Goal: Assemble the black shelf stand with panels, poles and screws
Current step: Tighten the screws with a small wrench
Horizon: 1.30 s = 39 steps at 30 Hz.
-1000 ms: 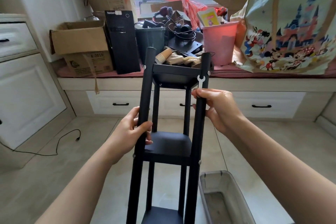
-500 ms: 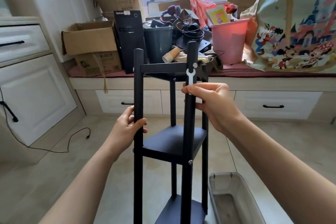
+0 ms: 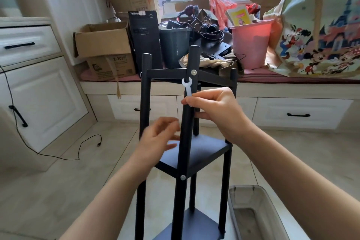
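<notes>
From the head camera, the black shelf stand point(image 3: 187, 161) stands upright on the tiled floor, in front of the cluttered window bench point(image 3: 292, 87). The right hand point(image 3: 216, 111) wraps the stand's nearest pole point(image 3: 185, 142) just below the top panel point(image 3: 165, 73) and pinches a small white spanner point(image 3: 187, 88) against it, under a silver screw point(image 3: 193, 72). The left hand point(image 3: 157, 140), blurred, hovers just left of that pole with fingers loosely spread, holding nothing. A second screw point(image 3: 182, 177) sits at the middle panel point(image 3: 204, 152). Behind the stand, a cardboard box point(image 3: 103, 48) reads "X-2019", and a black computer tower point(image 3: 145, 39) carries a partly covered label starting "Think". Right of the stand lies a grey plastic bin point(image 3: 251, 212).
</notes>
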Motion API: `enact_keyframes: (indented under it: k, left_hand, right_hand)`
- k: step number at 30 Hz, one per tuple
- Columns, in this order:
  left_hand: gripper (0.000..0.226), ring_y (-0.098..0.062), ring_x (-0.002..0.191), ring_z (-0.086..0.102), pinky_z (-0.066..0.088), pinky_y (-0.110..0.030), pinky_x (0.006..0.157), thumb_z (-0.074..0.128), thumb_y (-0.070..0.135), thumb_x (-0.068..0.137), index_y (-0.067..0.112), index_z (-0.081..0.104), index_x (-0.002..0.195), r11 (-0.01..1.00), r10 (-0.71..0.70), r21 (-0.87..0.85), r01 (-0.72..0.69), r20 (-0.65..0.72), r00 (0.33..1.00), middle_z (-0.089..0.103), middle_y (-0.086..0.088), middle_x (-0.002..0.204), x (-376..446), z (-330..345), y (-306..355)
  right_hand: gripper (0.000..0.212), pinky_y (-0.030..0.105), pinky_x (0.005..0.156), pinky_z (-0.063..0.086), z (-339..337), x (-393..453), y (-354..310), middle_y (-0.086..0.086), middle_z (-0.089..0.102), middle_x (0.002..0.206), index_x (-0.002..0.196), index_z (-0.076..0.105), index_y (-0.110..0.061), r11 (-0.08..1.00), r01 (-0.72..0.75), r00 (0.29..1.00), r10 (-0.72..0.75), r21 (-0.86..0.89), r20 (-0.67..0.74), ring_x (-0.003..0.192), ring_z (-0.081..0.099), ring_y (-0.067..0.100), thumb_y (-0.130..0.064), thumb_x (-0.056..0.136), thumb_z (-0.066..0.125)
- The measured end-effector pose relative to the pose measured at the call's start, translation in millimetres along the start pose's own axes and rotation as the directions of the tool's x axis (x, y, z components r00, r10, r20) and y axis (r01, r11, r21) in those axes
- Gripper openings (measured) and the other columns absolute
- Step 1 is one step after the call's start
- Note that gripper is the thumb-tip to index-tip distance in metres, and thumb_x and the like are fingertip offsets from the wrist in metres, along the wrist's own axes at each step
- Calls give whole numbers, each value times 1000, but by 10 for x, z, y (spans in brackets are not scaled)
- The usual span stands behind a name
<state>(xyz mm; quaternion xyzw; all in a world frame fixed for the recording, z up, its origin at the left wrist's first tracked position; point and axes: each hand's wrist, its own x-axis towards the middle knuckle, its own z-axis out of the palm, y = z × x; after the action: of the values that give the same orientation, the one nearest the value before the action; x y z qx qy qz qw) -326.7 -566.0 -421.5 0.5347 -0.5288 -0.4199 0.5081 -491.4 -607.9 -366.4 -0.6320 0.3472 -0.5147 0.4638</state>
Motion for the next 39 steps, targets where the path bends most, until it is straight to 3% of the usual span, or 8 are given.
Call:
enact_keyframes:
  k: [3, 8, 15, 21, 26, 29, 33, 39]
  left_hand:
    - [31, -24, 87, 75, 60, -39, 80, 41, 38, 106, 17, 64, 111, 995, -60, -72, 67, 89, 994, 74, -1, 97, -92, 116, 10]
    - [36, -26, 69, 63, 54, -41, 73, 37, 37, 107, 8, 58, 110, 996, -20, -88, 22, 24, 1000, 66, -4, 82, -114, 156, 7]
    - [36, -21, 68, 55, 47, -37, 66, 32, 38, 108, 9, 53, 107, 999, 9, -33, -8, 26, 1000, 59, -3, 75, -101, 143, -25]
    - [37, -22, 68, 49, 44, -32, 62, 33, 38, 107, 5, 49, 111, 997, -8, -77, 13, 59, 998, 54, -3, 74, -95, 122, -33]
    - [37, -20, 65, 50, 45, -28, 61, 34, 39, 106, 6, 50, 107, 998, 9, -59, -4, 76, 997, 54, -1, 72, -117, 172, -55]
    - [38, -20, 64, 48, 44, -29, 61, 34, 39, 106, 4, 49, 108, 999, 10, -54, -7, 70, 997, 54, 0, 70, -109, 171, -64]
    - [38, -20, 64, 48, 43, -33, 63, 33, 39, 107, 5, 50, 110, 999, 4, -52, 1, 80, 997, 53, 2, 69, -89, 116, -56]
    - [36, -19, 64, 49, 43, -35, 65, 32, 39, 107, 9, 51, 109, 999, 4, -55, 2, 106, 994, 53, 2, 69, -94, 96, -74]
  right_hand:
    - [8, 35, 89, 58, 35, 16, 14, 3, 77, 84, 86, 79, -10, 992, 74, 997, -70, -103, 42, 89, 73, 17, -9, 87, 71]
    - [9, 18, 81, 53, 29, 46, -5, 0, 77, 87, 89, 79, -10, 986, 119, 990, -109, -119, 88, 89, 71, 7, -11, 88, 70]
    - [15, 36, 93, 55, -206, 129, 154, 1, 77, 100, 96, 79, -12, 989, -79, 992, 90, -125, 86, 104, 68, 16, -20, 88, 70]
    - [14, 20, 62, 43, -210, 167, 265, -15, 66, 67, 83, 80, -19, 945, -161, 982, 181, -284, 46, 68, 54, 4, -22, 91, 68]
    - [27, 21, 48, 34, -28, 225, 163, -8, 47, 50, 66, 76, -17, 979, -129, 989, 138, -158, 49, 49, 38, 8, -9, 90, 66]
    - [38, 22, 47, 31, 3, 251, 168, -2, 43, 51, 54, 71, -19, 987, -134, 990, 137, -86, 33, 48, 35, 11, -5, 89, 65]
    - [20, 20, 48, 35, 14, 258, 155, -2, 53, 52, 72, 76, -12, 993, -99, 995, 98, -66, -12, 49, 42, 10, -7, 89, 67]
    - [20, 24, 52, 42, 34, 284, 109, -1, 61, 55, 71, 76, -16, 984, -9, 998, -2, -178, -59, 53, 48, 13, -14, 89, 69]
